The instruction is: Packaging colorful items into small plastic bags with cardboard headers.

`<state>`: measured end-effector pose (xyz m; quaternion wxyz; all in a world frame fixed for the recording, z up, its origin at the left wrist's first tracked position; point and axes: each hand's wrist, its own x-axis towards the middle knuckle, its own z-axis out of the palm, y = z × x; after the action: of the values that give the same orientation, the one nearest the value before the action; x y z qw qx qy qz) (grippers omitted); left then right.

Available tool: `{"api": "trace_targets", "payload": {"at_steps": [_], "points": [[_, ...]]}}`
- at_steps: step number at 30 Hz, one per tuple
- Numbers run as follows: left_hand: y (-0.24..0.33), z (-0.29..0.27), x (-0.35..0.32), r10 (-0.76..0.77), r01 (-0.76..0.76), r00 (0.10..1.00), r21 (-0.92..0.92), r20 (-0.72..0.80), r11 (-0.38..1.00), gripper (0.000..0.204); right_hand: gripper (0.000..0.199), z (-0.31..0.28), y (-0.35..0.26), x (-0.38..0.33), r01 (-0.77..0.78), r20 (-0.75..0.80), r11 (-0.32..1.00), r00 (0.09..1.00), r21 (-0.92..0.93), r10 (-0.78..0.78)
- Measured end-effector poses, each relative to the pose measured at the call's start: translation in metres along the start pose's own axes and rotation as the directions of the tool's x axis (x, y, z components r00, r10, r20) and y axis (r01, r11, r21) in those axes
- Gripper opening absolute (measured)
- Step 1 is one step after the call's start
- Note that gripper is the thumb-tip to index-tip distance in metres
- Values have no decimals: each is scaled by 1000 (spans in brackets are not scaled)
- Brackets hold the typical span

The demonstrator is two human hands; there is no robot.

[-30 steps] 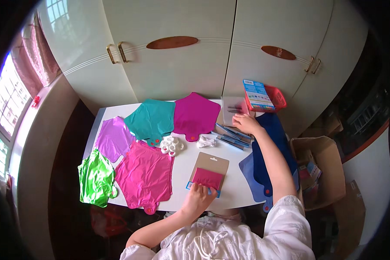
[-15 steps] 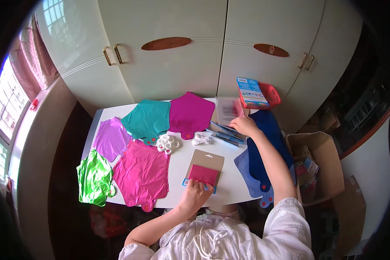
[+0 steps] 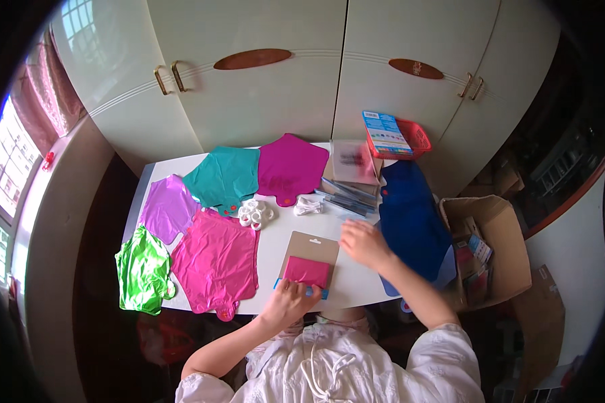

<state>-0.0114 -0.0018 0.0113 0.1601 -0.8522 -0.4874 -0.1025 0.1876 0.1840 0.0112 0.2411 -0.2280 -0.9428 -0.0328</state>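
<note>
A brown card (image 3: 314, 250) with a folded pink foil piece (image 3: 306, 272) on it lies near the front edge of the white table (image 3: 275, 238). My left hand (image 3: 288, 303) pinches the card's near edge, fingers on the pink piece. My right hand (image 3: 363, 242) hovers just right of the card with fingers pointing left; whether it holds anything is unclear. Farther back and to the right lies a stack of flat clear packets (image 3: 348, 191).
Flat foil balloons cover the table: green (image 3: 141, 270), large pink (image 3: 216, 260), lilac (image 3: 167, 208), teal (image 3: 225, 176), magenta (image 3: 290, 168), and blue (image 3: 410, 221) over the right edge. White ribbon rolls (image 3: 255, 213) lie mid-table. A red basket (image 3: 413, 138) and an open cardboard box (image 3: 494, 242) stand at the right.
My right hand has drawn back from the packet stack at the far right to a spot beside the brown card. My left hand has stayed on the card's near edge.
</note>
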Motion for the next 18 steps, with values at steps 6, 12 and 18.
{"api": "trace_targets", "payload": {"at_steps": [6, 12, 18], "points": [[-13, -15, -23, -37, 37, 999, 22, -25, 999, 33, 29, 11, -25, -30, -197, 84, 980, 977, 26, 194], [-18, -15, -21, -173, 173, 984, -12, -50, 985, 37, 20, 40, -15, -43, -204, 17, 979, 979, 11, 204], [-7, -9, -19, -51, 53, 998, 35, -39, 998, 35, 16, 36, -18, -39, -177, 68, 984, 981, -35, 179]]}}
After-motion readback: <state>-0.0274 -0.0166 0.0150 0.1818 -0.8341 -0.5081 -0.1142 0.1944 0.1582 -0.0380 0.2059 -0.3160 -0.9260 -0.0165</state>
